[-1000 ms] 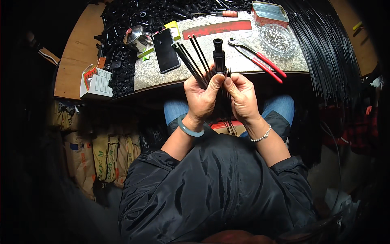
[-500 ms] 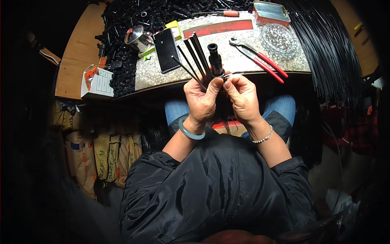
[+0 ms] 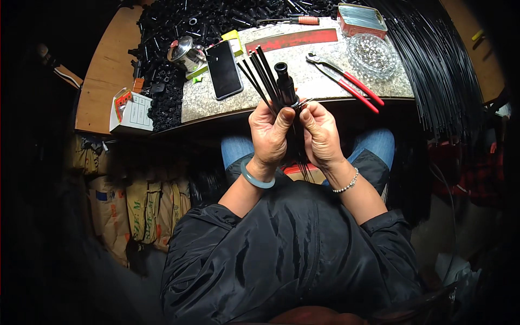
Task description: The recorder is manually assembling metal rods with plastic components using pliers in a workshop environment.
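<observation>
Between my hands a black stepped tube (image 3: 285, 84) with a hollow round top stands nearly upright. My left hand (image 3: 268, 138) is closed around its lower part and also grips several thin black rods (image 3: 262, 73) that fan out up and to the left. The fingers of my right hand (image 3: 322, 138) are pinched at the tube's collar, on thin pale wire (image 3: 307, 101) whose ends stick out above the fingertips. Where wire and tube meet is mostly hidden by both thumbs. Dark thin strands (image 3: 302, 162) hang below the hands.
Red-handled pliers (image 3: 352, 84) lie at the table's front right, near a clear glass dish (image 3: 372, 54). A phone (image 3: 224, 70) and a metal pot (image 3: 185, 51) are left of the rods. Black parts (image 3: 162, 65) pile up left; long black rods (image 3: 433, 70) overhang the right edge.
The rods in my left hand have drawn closer together. My right hand has shifted slightly left, its fingers more closed at the collar. The view has moved a little.
</observation>
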